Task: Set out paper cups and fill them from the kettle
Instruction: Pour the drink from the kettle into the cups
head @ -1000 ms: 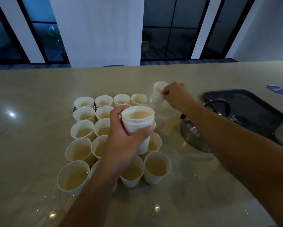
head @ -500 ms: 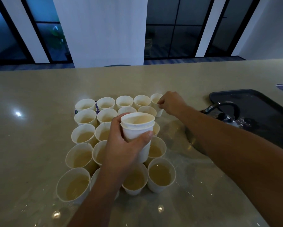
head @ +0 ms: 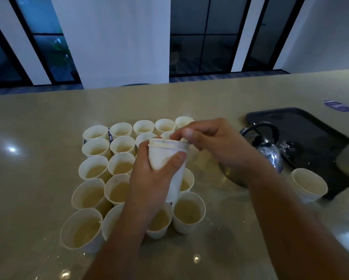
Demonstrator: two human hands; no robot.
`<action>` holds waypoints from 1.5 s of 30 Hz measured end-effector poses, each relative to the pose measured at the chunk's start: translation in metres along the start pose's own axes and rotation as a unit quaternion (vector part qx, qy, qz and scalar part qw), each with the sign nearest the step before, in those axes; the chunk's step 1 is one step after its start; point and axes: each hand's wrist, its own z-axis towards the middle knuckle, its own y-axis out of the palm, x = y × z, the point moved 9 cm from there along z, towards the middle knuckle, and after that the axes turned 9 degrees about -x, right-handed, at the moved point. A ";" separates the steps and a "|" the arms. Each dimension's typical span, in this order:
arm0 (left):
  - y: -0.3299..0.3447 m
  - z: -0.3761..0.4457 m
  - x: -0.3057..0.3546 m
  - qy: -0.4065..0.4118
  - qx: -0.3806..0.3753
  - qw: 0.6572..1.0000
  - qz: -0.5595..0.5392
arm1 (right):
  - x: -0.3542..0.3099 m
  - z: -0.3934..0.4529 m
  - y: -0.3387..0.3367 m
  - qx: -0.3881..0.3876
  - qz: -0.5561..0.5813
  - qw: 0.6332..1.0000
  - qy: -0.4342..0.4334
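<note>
My left hand (head: pixel 149 178) grips a stack of white paper cups (head: pixel 165 158), held above a block of several cups standing on the counter. My right hand (head: pixel 212 142) pinches the rim of the top cup of that stack. Most cups in the block (head: pixel 92 197) hold pale yellow liquid. One cup (head: pixel 184 122) at the far right of the back row looks empty. A steel kettle (head: pixel 268 154) with a black handle stands to the right, partly hidden by my right forearm.
A black tray (head: pixel 302 126) lies at the right, behind the kettle. A single paper cup (head: pixel 308 184) stands at the tray's near edge. A blue round sticker (head: pixel 336 106) is on the beige counter (head: pixel 38 122). Wet patches shine near the front.
My right hand let go of the cup it set at the end of the back row and came back to the stack's rim. The left hand kept holding the stack.
</note>
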 end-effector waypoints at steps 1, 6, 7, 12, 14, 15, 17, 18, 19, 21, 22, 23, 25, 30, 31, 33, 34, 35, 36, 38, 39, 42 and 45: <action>0.004 -0.002 0.000 0.001 -0.009 1.000 0.008 | 0.006 -0.007 0.003 -0.001 0.007 1.000 0.000; 0.018 -0.008 -0.001 0.003 -0.055 0.997 0.050 | 0.019 -0.032 -0.002 0.043 0.004 0.999 -0.018; 0.020 -0.008 -0.001 0.002 -0.063 0.996 0.055 | 0.019 -0.035 -0.002 0.056 0.005 0.998 -0.019; 0.024 -0.007 0.000 0.005 -0.084 0.994 0.066 | 0.016 -0.042 -0.007 0.113 -0.041 0.993 -0.021; 0.025 -0.009 0.001 -0.003 -0.091 0.993 0.073 | 0.013 -0.043 -0.010 0.136 -0.072 0.988 -0.021; 0.026 -0.010 0.000 -0.005 -0.099 0.992 0.082 | 0.011 -0.044 -0.015 0.168 -0.062 0.984 -0.018; 0.028 -0.013 -0.003 -0.012 -0.115 0.988 0.100 | 0.007 -0.053 -0.040 0.273 -0.037 0.961 -0.009; 0.027 -0.014 -0.005 -0.017 -0.117 0.988 0.099 | 0.001 -0.057 -0.054 0.322 -0.055 0.945 -0.006; 0.025 -0.015 -0.008 -0.022 -0.114 0.989 0.089 | -0.007 -0.060 -0.066 0.350 -0.099 0.932 -0.002; 0.019 -0.015 -0.010 -0.024 -0.095 0.994 0.056 | -0.015 -0.050 -0.078 0.343 -0.194 0.919 0.022; 0.017 -0.016 -0.007 -0.020 -0.086 0.995 0.040 | -0.011 -0.041 -0.081 0.325 -0.230 0.916 0.041; 0.014 -0.016 -0.004 -0.013 -0.079 0.996 0.028 | -0.001 -0.031 -0.082 0.302 -0.257 0.916 0.065; 0.010 -0.016 0.002 0.004 -0.065 0.998 0.010 | 0.029 -0.010 -0.080 0.247 -0.310 0.909 0.127; -0.002 -0.018 0.002 0.037 -0.046 0.998 -0.010 | 0.100 0.018 -0.061 0.141 -0.418 0.873 0.208; -0.006 -0.018 0.002 0.037 -0.042 0.998 -0.016 | 0.106 0.021 -0.059 0.139 -0.413 0.875 0.210; -0.013 -0.018 0.001 0.030 -0.035 0.999 -0.027 | 0.115 0.028 -0.057 0.130 -0.422 0.869 0.222; -0.016 -0.018 0.002 0.027 -0.033 0.999 -0.027 | 0.117 0.032 -0.055 0.119 -0.436 0.861 0.232; -0.019 -0.018 0.003 0.027 -0.030 0.999 -0.024 | 0.121 0.035 -0.054 0.107 -0.449 0.854 0.239; -0.022 -0.018 0.004 0.029 -0.026 0.999 -0.022 | 0.124 0.038 -0.053 0.097 -0.458 0.849 0.245; -0.025 -0.019 0.005 0.031 -0.020 0.999 -0.018 | 0.133 0.042 -0.051 0.082 -0.473 0.841 0.252; -0.026 -0.020 0.005 0.028 -0.019 0.999 -0.017 | 0.138 0.044 -0.051 0.076 -0.482 0.835 0.254; -0.025 -0.020 0.002 0.022 -0.021 1.000 -0.004 | 0.150 0.048 -0.046 0.058 -0.516 0.816 0.256; -0.020 -0.020 0.001 0.024 -0.027 0.999 0.007 | 0.153 0.052 -0.041 0.016 -0.545 0.797 0.258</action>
